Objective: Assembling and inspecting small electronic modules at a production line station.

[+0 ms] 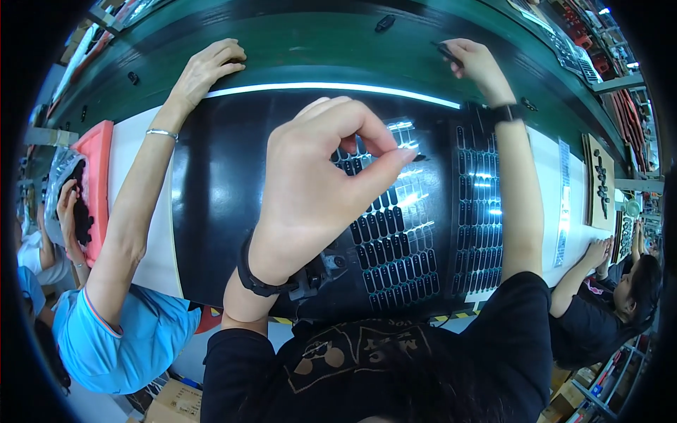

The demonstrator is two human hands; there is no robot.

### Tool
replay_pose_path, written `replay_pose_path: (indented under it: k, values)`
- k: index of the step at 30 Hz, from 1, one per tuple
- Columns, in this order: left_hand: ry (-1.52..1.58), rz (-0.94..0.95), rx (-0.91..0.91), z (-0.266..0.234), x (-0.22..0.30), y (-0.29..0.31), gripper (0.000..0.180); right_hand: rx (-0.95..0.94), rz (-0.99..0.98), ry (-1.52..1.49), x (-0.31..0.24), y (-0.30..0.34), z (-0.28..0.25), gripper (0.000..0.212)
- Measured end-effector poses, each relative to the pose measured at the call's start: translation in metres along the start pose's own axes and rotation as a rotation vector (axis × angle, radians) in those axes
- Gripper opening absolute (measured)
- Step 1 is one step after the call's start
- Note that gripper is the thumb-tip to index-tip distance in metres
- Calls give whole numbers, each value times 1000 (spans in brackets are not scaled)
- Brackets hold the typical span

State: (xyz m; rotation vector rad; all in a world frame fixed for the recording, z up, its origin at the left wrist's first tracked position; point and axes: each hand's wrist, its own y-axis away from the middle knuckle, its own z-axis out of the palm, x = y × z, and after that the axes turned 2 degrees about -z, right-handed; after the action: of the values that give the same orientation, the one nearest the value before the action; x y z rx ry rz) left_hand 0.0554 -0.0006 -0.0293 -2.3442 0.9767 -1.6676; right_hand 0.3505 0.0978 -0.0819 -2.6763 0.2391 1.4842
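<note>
My left hand (pixel 317 183) is raised close to the camera over a black mat (pixel 218 197), thumb and forefinger pinched together; whether a tiny piece sits between them cannot be told. Under it lies a glossy sheet (pixel 402 240) carrying rows of small black oblong pieces. A second such sheet (pixel 479 211) lies just to its right. My right hand (pixel 476 63) reaches far forward onto the green conveyor belt (pixel 317 49), closed around a thin dark tool (pixel 446 51). Both wrists wear black bands.
A person in a blue shirt at the left stretches an arm (pixel 134 211) across the white table, hand (pixel 211 63) at the belt's edge. A pink tray (pixel 99 169) sits far left. At the right are a brown board (pixel 601 183) with black parts and another seated person (pixel 620 289).
</note>
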Motion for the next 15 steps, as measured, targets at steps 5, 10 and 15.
replay_pose_path:
  k: [5,10,15]
  values:
    - [502,-267,54,-9,9,11,12,-75,-236,-119,-73,98,43,26]
    - [759,-383,117,-14,20,11,14,7,-406,-385,-107,152,71,27]
    - [675,-362,69,-17,17,10,14,61,-577,-308,-117,170,76,31]
